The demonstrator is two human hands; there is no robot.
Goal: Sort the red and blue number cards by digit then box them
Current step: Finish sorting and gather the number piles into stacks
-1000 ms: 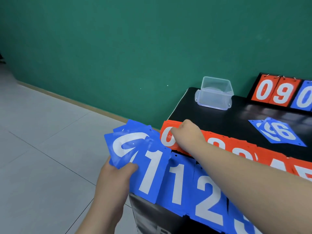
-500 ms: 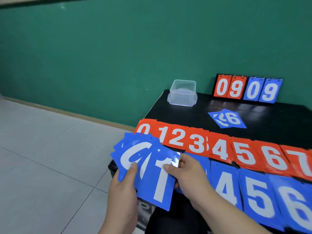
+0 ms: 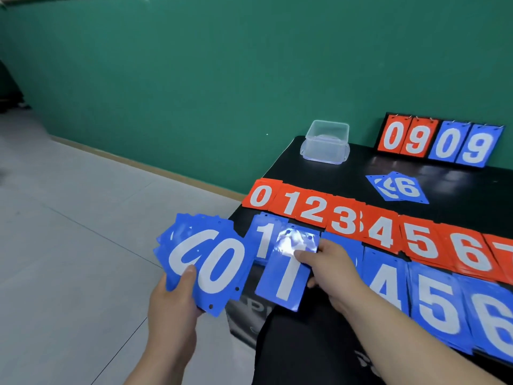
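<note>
Seen from the head camera, the left hand [image 3: 172,304] grips a fan of blue 0 cards [image 3: 205,262] off the desk's left edge, over the floor, with the thumb pressed on the front card. The right hand [image 3: 330,265] pinches a blue 1 card [image 3: 286,282], thumb on its face, over the front edge of the black desk [image 3: 458,195], where it overlaps another blue 1 [image 3: 262,240] lying there. A row of red cards [image 3: 344,220] runs from 0 to 7, and blue 4, 5 and 6 cards [image 3: 433,307] lie just in front of it. Farther back sit loose blue cards topped by a 6 [image 3: 399,187], a clear plastic box [image 3: 326,141] and a flip scoreboard [image 3: 438,141] reading 09 09.
</note>
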